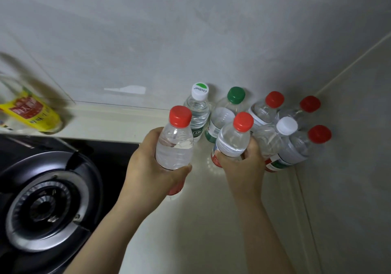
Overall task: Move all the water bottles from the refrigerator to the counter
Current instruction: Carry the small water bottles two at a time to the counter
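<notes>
Okay, centre of frame: two red-capped water bottles, one per hand. Left-held bottle: upright, clear, partly filled, gripped round the lower body by left hand, thumb across the near side, fingers curled behind; red label edge showing below the hand. Right-held bottle: leaning slightly toward upper right, grasped low by right hand, fingers wrapped over the label band. Both over the pale counter; bases touching it or just above, cannot tell.

Just behind and right of those, six more bottles standing on the counter, packed into the corner by the wall. Back row, left to right: white-and-green-capped bottle with "Cestbon" on the cap, green-capped bottle, red-capped back bottle, far red-capped bottle. Front row: white-capped bottle just beside the right hand, then corner red-capped bottle at the right end. Neighbours touching or nearly so; exact contact unclear.

Lower left of frame: black gas hob with round burner, set into the counter, well apart from the bottle group. Left edge, mid height: blurred container with yellow-and-red label, on the counter strip behind the hob. Bare forearms running up from the bottom edge.
</notes>
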Action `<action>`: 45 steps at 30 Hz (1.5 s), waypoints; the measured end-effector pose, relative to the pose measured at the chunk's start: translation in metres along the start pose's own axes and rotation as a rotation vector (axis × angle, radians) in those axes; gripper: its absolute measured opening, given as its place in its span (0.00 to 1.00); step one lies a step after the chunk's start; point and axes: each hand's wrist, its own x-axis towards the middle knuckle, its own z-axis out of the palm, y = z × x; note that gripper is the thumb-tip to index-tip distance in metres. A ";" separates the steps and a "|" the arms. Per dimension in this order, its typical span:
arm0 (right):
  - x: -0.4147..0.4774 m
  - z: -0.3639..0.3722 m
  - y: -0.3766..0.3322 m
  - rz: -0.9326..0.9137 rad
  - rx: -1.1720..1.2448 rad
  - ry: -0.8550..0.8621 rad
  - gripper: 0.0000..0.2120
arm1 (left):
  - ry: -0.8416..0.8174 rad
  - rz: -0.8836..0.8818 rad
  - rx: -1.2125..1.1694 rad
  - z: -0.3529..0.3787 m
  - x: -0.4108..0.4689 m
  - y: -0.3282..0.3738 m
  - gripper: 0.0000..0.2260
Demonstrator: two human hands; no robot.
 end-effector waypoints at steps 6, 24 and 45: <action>0.004 0.004 0.007 -0.003 -0.012 -0.008 0.24 | -0.026 0.018 -0.024 0.007 0.004 0.002 0.25; 0.002 0.004 0.010 0.022 -0.035 -0.011 0.29 | 0.080 0.077 -0.067 0.032 0.022 -0.011 0.26; 0.001 0.009 0.015 0.020 -0.065 0.027 0.29 | 0.139 0.266 0.033 0.059 0.043 -0.037 0.26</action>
